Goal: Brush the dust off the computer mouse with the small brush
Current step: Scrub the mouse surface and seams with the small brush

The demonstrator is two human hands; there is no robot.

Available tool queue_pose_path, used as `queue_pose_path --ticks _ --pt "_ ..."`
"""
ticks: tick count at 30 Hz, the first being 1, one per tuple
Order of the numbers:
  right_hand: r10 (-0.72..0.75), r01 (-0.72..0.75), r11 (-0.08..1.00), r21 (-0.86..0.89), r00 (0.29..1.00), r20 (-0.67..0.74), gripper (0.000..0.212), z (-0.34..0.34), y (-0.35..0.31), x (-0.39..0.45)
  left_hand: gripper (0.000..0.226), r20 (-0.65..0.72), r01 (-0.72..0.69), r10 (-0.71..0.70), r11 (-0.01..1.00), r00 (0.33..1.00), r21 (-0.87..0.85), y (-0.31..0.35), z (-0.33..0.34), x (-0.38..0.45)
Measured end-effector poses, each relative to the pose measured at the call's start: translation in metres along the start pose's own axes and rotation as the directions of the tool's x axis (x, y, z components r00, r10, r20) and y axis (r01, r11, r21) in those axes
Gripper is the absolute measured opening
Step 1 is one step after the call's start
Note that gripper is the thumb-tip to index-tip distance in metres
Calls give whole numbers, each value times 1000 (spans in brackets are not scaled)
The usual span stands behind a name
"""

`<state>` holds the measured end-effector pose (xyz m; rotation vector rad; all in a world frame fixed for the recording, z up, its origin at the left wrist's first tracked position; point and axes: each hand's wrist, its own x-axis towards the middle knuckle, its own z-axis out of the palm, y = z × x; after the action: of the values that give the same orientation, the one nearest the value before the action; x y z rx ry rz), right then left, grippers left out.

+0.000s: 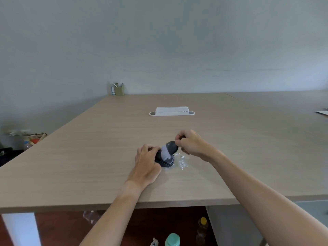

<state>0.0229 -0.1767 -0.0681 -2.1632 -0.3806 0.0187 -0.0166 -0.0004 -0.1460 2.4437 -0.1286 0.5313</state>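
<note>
Left hand (147,160) clamps the mouse (166,161) mid-surface, right hand (190,143) pinches the small brush (168,150), bristles on the mouse's top, but a hard flick could scatter the white dust (182,161) just beside the mouse.

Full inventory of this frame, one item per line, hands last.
table: 1, light wood, fills the foreground
computer mouse: 1, dark, near centre, under the left hand
small brush: 1, dark head with pale bristles, on the mouse
dust: white specks, on table right of the mouse
cable tray: 1, white, mid-table
pen holder: 1, cardboard brown, far left corner
bottles: teal-capped and yellow-capped, under the table
left hand: steadies the mouse
right hand: grips the brush
</note>
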Motion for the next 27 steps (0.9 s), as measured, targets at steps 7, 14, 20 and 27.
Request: queue_pose_path --ticks 7,14,20,27 --pt "-28 -3 988 -157 980 -195 17 -9 11 -1 71 24 -2 2 1000 1000 -29 3 0 -2" --pt "-10 8 997 -75 1000 -27 18 0 4 -2 66 -7 -44 44 996 999 84 5 0 -6" --pt "-64 36 990 -135 975 -211 16 -3 0 0 67 -36 -22 24 998 999 55 9 4 -5" --pt "-17 7 985 -174 998 -60 21 7 -12 -1 86 -43 -3 3 1000 999 -12 9 4 -5"
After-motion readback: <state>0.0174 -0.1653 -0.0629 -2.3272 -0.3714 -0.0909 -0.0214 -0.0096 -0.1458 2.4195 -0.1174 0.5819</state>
